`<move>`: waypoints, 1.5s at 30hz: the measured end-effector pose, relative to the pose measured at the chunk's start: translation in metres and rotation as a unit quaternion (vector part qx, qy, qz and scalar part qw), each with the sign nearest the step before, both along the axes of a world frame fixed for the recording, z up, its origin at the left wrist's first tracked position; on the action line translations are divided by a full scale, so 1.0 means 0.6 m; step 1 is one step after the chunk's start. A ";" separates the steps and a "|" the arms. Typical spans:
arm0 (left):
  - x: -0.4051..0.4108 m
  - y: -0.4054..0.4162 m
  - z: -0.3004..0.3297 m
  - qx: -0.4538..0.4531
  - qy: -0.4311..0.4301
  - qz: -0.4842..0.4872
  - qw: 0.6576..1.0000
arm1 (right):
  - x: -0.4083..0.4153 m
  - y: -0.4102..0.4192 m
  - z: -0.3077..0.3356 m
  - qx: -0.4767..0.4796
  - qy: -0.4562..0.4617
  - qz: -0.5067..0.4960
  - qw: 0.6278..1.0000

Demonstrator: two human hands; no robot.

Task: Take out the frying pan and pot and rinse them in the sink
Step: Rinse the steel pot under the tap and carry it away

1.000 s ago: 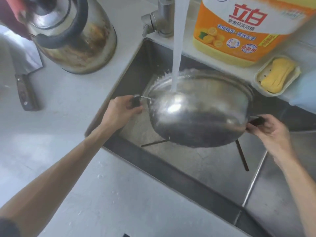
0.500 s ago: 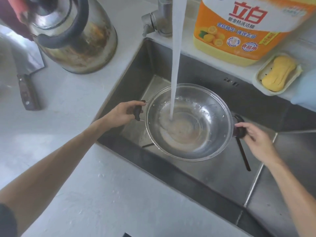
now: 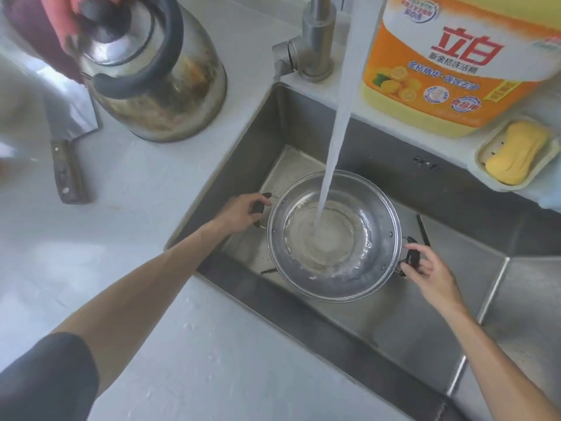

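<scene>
- Head view, centre: a steel pot (image 3: 332, 237) sits upright, mouth up, inside the sink (image 3: 409, 326), toward its left, far part.
- A stream of water (image 3: 337, 123) falls from above into the middle of the pot; shallow water ripples over its bottom.
- The left hand (image 3: 239, 215) has its fingers curled round the pot's left black handle (image 3: 260, 208).
- The right hand (image 3: 428, 267) pinches the pot's right black handle (image 3: 411, 258) with thumb and curled fingers.
- A thin dark stick (image 3: 423, 230) lies on the sink floor just right of the pot; another dark end shows at the pot's near left edge.
- Far edge: the tap base (image 3: 312, 47) stands on the counter (image 3: 91, 238) behind the sink's far left corner.
- Far right: a large orange and white detergent bottle (image 3: 455, 62) bears red characters "立白"; smaller print below is partly legible, with a round red badge reading "食品用". Lemon pictures mark its lower left.
- Right of the bottle, a yellow soap bar (image 3: 516, 151) lies in a pale dish (image 3: 488, 174).
- Far left: a stained steel kettle (image 3: 158, 74) with a black handle stands on the counter.
- Left of the kettle, a cleaver (image 3: 65, 147) lies flat, its wooden handle pointing near.
</scene>
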State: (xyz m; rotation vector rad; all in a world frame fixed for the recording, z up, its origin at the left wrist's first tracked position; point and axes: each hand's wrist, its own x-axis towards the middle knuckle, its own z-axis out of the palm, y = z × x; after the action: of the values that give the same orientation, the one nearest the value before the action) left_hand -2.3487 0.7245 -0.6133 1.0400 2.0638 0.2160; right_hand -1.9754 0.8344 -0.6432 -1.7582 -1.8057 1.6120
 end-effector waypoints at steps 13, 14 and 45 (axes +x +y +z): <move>-0.008 0.163 0.215 0.364 -0.003 0.255 0.896 | 0.011 0.020 -0.010 -0.044 -0.006 0.022 0.999; -0.012 0.180 0.213 0.341 0.006 0.232 0.911 | 0.010 0.020 -0.009 -0.044 -0.005 0.021 0.999; 0.035 -0.041 0.083 0.092 -0.009 0.012 0.996 | 0.040 0.039 0.080 0.038 0.012 0.070 0.997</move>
State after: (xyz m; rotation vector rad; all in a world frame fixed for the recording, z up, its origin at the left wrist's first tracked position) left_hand -2.3277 0.6999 -0.5637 1.1198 2.0697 0.4330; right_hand -1.9517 0.8578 -0.5954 -1.6058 -1.9928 1.5824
